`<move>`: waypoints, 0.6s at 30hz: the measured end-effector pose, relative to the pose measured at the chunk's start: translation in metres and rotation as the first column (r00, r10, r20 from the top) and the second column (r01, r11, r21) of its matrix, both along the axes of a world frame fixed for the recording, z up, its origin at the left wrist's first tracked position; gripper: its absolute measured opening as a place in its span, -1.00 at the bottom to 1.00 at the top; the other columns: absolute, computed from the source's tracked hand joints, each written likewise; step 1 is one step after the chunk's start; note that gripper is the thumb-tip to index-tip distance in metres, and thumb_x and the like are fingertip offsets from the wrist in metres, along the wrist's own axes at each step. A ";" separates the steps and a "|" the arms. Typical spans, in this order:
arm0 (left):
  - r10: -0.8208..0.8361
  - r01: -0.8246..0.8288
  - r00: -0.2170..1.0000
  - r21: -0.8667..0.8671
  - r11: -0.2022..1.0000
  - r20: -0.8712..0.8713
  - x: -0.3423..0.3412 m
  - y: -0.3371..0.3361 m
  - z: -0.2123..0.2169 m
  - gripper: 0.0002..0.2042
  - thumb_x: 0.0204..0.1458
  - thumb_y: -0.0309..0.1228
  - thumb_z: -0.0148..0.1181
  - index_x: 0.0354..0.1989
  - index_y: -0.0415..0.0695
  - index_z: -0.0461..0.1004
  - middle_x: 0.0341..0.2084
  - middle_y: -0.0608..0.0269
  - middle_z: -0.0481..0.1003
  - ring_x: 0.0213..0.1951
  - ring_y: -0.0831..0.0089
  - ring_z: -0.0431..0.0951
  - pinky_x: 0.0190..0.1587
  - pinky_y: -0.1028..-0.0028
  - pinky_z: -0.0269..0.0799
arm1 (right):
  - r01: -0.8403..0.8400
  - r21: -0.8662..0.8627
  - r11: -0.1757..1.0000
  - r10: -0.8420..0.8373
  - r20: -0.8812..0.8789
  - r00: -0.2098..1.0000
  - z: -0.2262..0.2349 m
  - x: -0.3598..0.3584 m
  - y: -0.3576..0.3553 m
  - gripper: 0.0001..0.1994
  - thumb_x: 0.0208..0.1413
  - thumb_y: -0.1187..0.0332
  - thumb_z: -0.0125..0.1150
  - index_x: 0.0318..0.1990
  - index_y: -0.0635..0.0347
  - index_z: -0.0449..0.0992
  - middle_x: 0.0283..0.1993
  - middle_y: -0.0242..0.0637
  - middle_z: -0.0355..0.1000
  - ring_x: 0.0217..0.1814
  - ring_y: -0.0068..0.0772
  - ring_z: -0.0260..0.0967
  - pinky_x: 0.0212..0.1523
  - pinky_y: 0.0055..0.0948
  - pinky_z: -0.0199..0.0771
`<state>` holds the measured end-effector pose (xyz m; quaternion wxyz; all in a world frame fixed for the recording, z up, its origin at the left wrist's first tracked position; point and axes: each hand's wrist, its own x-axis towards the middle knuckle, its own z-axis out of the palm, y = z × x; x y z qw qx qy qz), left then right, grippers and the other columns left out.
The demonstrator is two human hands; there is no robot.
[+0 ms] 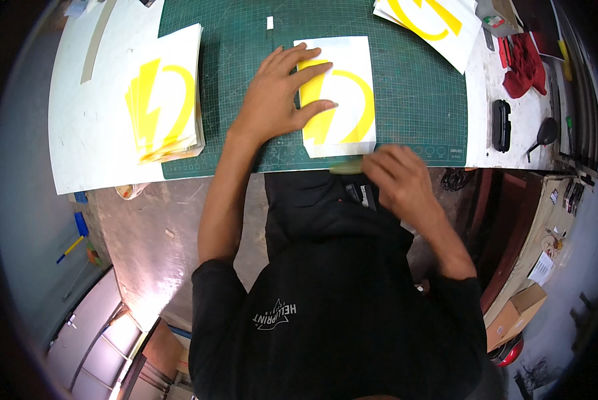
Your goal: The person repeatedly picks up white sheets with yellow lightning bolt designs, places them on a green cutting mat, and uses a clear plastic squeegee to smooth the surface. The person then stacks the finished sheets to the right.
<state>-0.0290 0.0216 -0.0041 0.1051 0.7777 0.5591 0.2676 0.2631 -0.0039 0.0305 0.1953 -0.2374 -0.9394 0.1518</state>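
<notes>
My left hand (pixel 277 99) lies with spread fingers on a white sheet (pixel 353 51) that bears a yellow curved print. It presses on the sheet's left part; the sheet rests on a green cutting mat (pixel 239 73). A translucent strip runs along the sheet's near end. My right hand (pixel 400 179), slightly blurred, is closed around a flat yellowish-green tool (pixel 345 167) at the mat's near edge, just below the sheet. Motion blur hides the tool's exact kind.
A fanned stack of similar printed sheets (pixel 179 53) lies to the left, and more sheets (pixel 455 47) lie at the far right. A small white piece (pixel 270 23) is on the mat. A red cloth (pixel 527 70), a black case (pixel 501 125) and a black spoon-shaped object (pixel 547 131) sit to the right.
</notes>
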 end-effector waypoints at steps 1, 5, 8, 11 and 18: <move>0.005 -0.005 1.000 0.009 1.000 -0.018 0.003 -0.002 -0.001 -0.44 0.12 0.06 0.39 0.22 0.03 0.62 0.32 0.09 0.47 0.44 0.01 0.33 0.54 -0.06 0.06 | 0.018 -0.011 1.000 -0.018 -0.036 0.999 -0.001 0.003 -0.016 -0.76 -0.07 0.59 0.34 -0.17 0.22 0.64 -0.10 -0.22 0.59 0.04 -0.16 0.53 -0.02 -0.13 0.61; 0.033 -0.032 0.998 0.027 0.999 -0.058 0.012 -0.008 -0.006 -0.38 0.03 0.10 0.46 0.24 0.07 0.61 0.36 0.03 0.42 0.45 -0.05 0.31 0.53 -0.12 0.04 | 0.084 0.033 0.996 -0.080 -0.125 0.989 -0.015 -0.002 -0.033 -0.73 -0.08 0.59 0.41 -0.15 0.26 0.66 -0.08 -0.19 0.58 0.08 -0.11 0.54 -0.01 -0.11 0.64; 0.045 -0.044 0.997 0.019 0.999 -0.061 0.014 -0.009 -0.006 -0.38 0.04 0.10 0.46 0.24 0.07 0.61 0.36 0.01 0.41 0.45 -0.07 0.30 0.53 -0.13 0.03 | 0.145 0.048 0.988 -0.134 -0.182 0.974 -0.026 -0.010 -0.036 -0.72 -0.07 0.57 0.41 -0.13 0.25 0.67 -0.07 -0.20 0.55 0.07 -0.10 0.52 -0.01 -0.12 0.62; 0.050 -0.048 0.997 0.023 0.999 -0.062 0.013 -0.010 -0.007 -0.38 0.05 0.10 0.45 0.24 0.07 0.60 0.36 0.01 0.41 0.44 -0.07 0.31 0.54 -0.14 0.02 | 0.117 0.033 0.993 -0.114 -0.095 0.989 -0.014 -0.011 -0.023 -0.69 -0.08 0.56 0.40 -0.11 0.20 0.68 -0.09 -0.25 0.51 0.06 -0.12 0.49 0.02 -0.11 0.55; 0.028 -0.029 0.998 -0.031 0.999 -0.054 0.008 -0.008 -0.011 -0.25 -0.04 0.21 0.47 0.30 0.10 0.57 0.41 0.01 0.35 0.50 -0.06 0.21 0.57 -0.15 -0.07 | 0.090 -0.076 0.993 -0.093 -0.035 0.995 -0.005 -0.030 0.029 -0.57 -0.10 0.60 0.37 0.01 0.10 0.69 -0.14 -0.35 0.46 -0.01 -0.26 0.43 0.16 -0.11 0.30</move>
